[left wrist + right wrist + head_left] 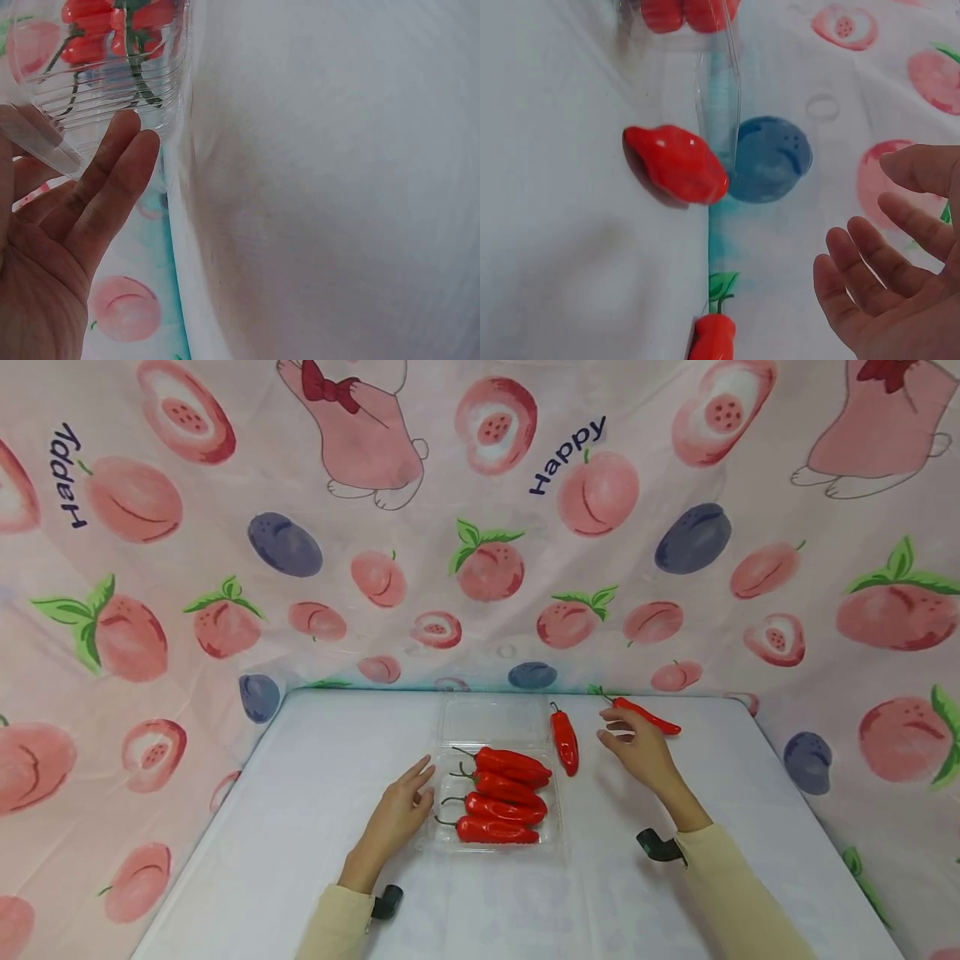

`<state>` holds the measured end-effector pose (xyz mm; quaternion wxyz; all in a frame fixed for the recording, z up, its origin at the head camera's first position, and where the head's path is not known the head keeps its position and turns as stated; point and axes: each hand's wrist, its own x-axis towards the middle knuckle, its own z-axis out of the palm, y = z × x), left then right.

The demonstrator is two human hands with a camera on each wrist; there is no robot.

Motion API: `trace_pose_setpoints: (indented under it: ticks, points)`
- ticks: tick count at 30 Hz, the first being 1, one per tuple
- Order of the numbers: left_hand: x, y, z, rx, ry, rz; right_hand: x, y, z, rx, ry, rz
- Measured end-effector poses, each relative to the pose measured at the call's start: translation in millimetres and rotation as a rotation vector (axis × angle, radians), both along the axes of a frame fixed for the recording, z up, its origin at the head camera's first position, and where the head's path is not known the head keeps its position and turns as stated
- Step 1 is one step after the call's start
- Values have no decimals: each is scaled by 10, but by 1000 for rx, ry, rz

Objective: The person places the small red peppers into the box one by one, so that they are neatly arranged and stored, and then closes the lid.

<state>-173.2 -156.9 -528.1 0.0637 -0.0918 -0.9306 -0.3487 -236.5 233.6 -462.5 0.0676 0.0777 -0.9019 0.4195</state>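
Note:
Several red peppers point(504, 789) with dark stems lie side by side in a clear plastic box point(495, 848), whose lid point(492, 720) is folded back. At the box's left side is my left hand point(399, 810); in the left wrist view its extended fingers point(124, 169) come right up to the ribbed clear wall. My right hand point(637, 750) hovers above the table on the right, fingers apart and nothing held. One loose red pepper point(565, 742) lies just right of the box. Another red pepper point(651, 717) lies by the back edge, partly hidden behind my right hand.
The white table point(300, 827) ends at the back against a pink cloth point(420, 568) printed with peaches, which also rises on both sides. Each wrist carries a small black camera mount, such as the right one point(660, 846).

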Motion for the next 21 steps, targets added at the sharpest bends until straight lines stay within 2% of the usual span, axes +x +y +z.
trace_pose_setpoints:
  ticks: [5,11,21]
  points:
    - [5,0,15,13,-10,-2,-105,108,-32,28,28,-22]
    - [-8,-3,1,6,-3,-2,-221,249,-74,91,18,-55]
    - [-20,-25,-5,8,-2,-18,-433,441,-176,174,-53,-88]
